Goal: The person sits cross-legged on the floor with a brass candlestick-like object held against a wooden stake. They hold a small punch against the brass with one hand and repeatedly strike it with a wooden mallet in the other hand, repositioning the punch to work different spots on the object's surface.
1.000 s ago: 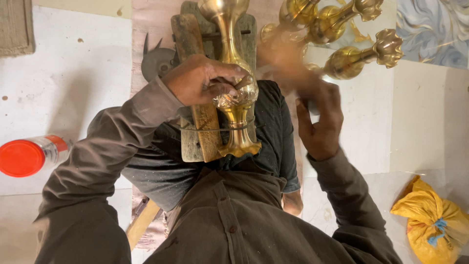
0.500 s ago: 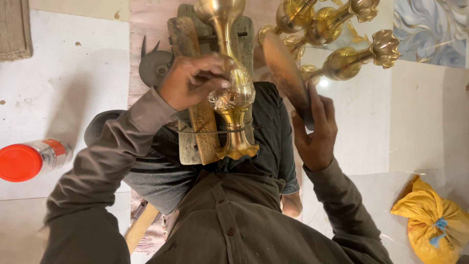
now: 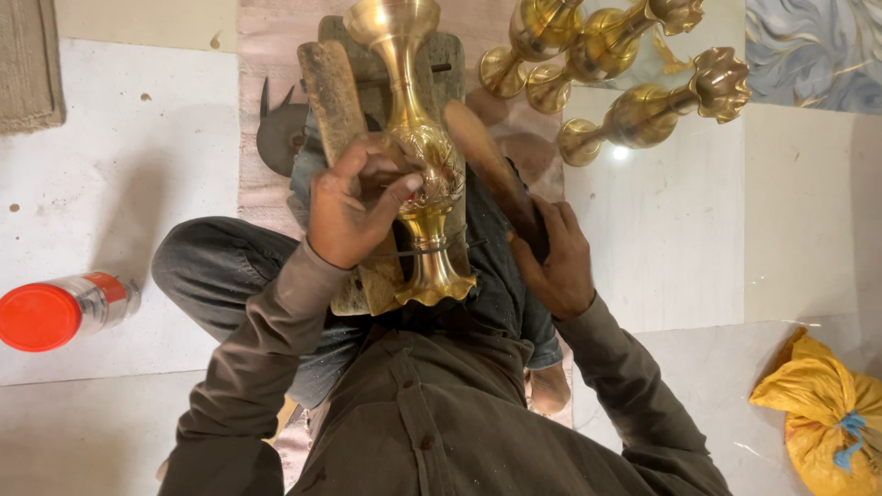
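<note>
A brass vase (image 3: 418, 147) lies lengthwise on a wooden block (image 3: 342, 119) resting across the seated person's lap, its flared foot toward the body and its mouth pointing away. The left hand (image 3: 354, 207) presses on the vase's embossed belly, fingers pinched together around a small tool too hidden to identify. The right hand (image 3: 556, 262) is wrapped around the handle of a wooden mallet (image 3: 487, 170), whose head lies just beside the vase. Three more brass vases (image 3: 625, 69) lie on the tiled floor (image 3: 671, 230) at the far right. A red-capped jar (image 3: 60, 310) lies at the left edge, a yellow bag (image 3: 827, 418) at the near right corner.
</note>
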A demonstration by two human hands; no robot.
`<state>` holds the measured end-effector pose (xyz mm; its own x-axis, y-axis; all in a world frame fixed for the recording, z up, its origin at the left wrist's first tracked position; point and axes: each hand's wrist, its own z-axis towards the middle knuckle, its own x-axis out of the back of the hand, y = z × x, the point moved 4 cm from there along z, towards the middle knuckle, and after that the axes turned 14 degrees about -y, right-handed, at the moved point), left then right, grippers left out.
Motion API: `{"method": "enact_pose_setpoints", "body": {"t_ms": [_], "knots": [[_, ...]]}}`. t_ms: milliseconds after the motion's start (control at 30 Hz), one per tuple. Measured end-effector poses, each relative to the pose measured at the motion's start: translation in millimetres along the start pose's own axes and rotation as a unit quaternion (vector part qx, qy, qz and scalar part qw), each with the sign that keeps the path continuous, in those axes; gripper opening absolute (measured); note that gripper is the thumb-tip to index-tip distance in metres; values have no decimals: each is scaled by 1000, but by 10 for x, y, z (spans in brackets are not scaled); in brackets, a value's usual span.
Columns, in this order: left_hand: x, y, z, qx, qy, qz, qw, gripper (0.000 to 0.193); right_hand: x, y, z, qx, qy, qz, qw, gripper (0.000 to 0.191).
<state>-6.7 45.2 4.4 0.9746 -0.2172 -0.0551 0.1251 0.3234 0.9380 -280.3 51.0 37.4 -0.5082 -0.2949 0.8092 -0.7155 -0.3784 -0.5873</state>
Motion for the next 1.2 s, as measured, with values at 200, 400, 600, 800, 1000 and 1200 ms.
{"method": "enact_pose_setpoints", "body": {"t_ms": [200, 400, 600, 800, 1000, 1200], "knots": [[-197, 184, -2, 36, 74, 94, 992, 36, 87, 119, 211, 11, -23, -127, 992, 45], [-302, 258, -34, 12, 89, 148, 985, 30, 322, 175, 537, 78, -49, -230, 969, 27], [-292, 298, 3, 11, 86, 168, 982, 30, 545, 40, 820, 138, -63, -334, 930, 20], [-317, 350, 10, 31, 90, 167, 981, 37, 896, -233, 1025, 173, -38, -185, 967, 34], [-320, 297, -12, 20, 102, 196, 975, 36, 910, -462, 1204, 275, -111, -55, 953, 39], [-313, 237, -50, 32, 103, 205, 973, 35, 851, -521, 1366, 278, -112, -172, 938, 31]]}}
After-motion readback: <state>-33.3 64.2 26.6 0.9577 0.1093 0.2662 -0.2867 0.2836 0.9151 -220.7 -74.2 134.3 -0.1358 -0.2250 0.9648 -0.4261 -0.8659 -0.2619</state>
